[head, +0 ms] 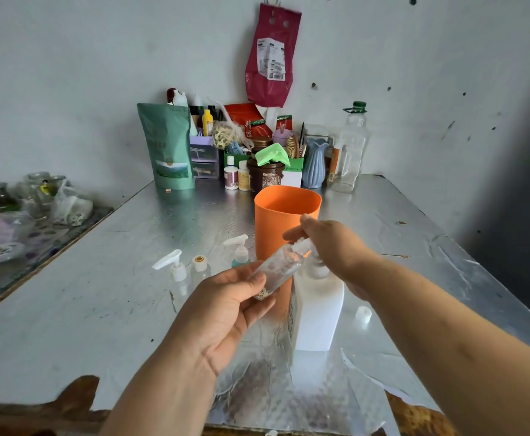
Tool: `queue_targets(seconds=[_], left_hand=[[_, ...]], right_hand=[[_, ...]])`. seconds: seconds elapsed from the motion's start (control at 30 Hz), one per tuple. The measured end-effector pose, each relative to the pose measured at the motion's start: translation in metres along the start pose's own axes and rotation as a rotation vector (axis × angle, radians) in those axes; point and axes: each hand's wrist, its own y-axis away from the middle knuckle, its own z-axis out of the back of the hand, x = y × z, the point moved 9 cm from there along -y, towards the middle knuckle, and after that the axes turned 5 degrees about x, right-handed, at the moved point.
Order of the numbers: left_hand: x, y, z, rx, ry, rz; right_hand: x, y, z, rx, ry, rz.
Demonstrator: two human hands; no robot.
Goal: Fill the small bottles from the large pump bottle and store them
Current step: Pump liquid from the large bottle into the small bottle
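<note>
Crinkled shiny foil-covered table (100, 297); matt orange plastic container (276, 221); clear glossy plastic small bottle (278, 267); matt white plastic pump bottle (317, 313).
</note>
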Motion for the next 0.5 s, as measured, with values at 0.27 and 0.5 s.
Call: queue_targets(seconds=[0.27,0.5], left_hand=[[0.006,-0.003,0.004,0.001,0.009,0.022],[-0.005,0.004,-0.003,-0.002,-0.008,-0.006]], right_hand=[[-0.005,0.001,-0.004,-0.006,0.043,-0.036],[0.01,0.011,0.008,-0.026,0.036,0.021]])
